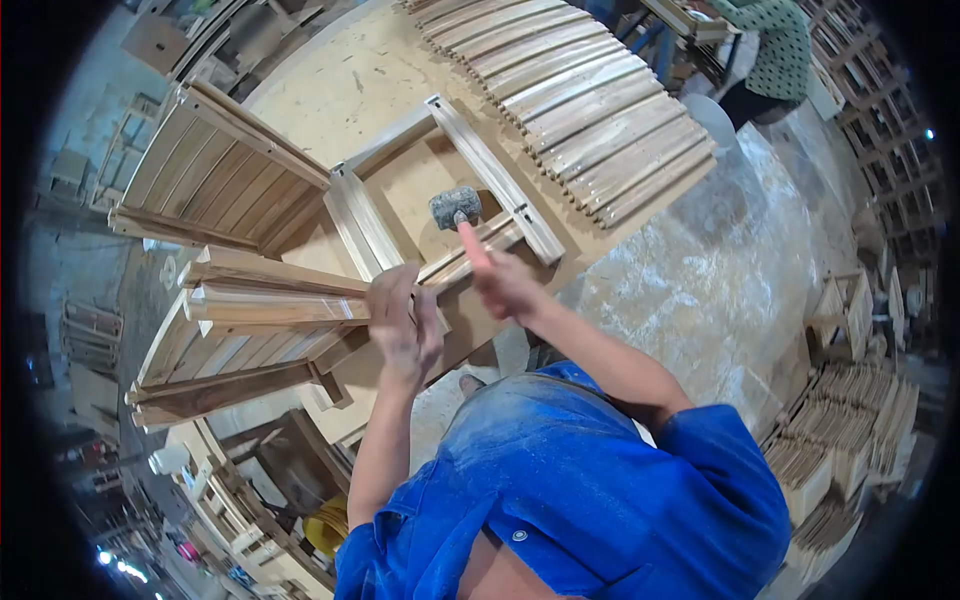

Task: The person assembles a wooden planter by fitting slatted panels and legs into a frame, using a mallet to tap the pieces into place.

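My right hand (505, 287) is wrapped around the orange handle of a mallet (455, 208). The mallet's dark, worn head hangs over an open rectangular wooden frame (480, 165) lying on the worktable. At the near end of a slatted wooden assembly (270, 300), my left hand (402, 325) is curled against the end of a rail, slightly blurred. This assembly stands on edge to the left of the frame. Behind it rises a second slatted panel (215, 165), also joined to rails.
A long row of wooden slats (580, 90) covers the far right of the worktable (330, 75). Another person (775, 60) in a green dotted top is beyond it. Stacked wood pieces (840, 430) sit at the right, and a wooden rack (250, 520) at the lower left.
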Tool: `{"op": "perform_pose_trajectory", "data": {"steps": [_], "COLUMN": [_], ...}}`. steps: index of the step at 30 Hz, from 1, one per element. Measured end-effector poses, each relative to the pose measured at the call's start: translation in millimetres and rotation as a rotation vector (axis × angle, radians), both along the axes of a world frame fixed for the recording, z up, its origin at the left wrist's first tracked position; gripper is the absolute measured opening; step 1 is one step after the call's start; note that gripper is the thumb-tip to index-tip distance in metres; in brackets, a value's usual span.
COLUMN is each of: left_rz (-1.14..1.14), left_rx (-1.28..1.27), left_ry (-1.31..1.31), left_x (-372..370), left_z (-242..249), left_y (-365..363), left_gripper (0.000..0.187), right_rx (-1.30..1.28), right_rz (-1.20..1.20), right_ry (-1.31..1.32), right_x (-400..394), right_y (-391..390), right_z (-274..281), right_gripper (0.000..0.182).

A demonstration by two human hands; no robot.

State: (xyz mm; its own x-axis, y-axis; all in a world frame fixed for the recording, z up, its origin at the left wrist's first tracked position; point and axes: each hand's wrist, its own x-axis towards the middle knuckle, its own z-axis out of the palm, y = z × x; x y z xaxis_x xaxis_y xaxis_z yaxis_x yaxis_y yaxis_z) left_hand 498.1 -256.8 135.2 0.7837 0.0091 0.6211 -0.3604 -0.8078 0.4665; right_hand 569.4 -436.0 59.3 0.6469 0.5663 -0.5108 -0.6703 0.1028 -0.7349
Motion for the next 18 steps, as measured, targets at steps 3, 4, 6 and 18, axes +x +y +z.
{"op": "perform_pose_trajectory", "data": {"steps": [3,4,6,18], "left_rz": [0.152,0.14,0.179,0.179], "left_rx": [-0.133,-0.022,0.085,0.475], "left_ry": [0.208,0.202,0.208,0.686], "left_x": [27,32,39,100], "left_z": [-69,-85,-96,-151], "left_y": [-15,-22,-32,-31], "left_gripper": [0.036,0.043,0.05,0.088], "right_rx": [-0.198,-0.251,-0.222,-0.301], "right_rz": [0.075,0.089,0.035,-0.012], "right_ry": [-0.215,-0.379,-0.512,-0.708], "right_x": [16,14,10,27], "right_y": [-56,-74,-116,-186], "right_z": [32,32,18,15], "right_gripper": [0.052,0.064,0.08,0.084]}}
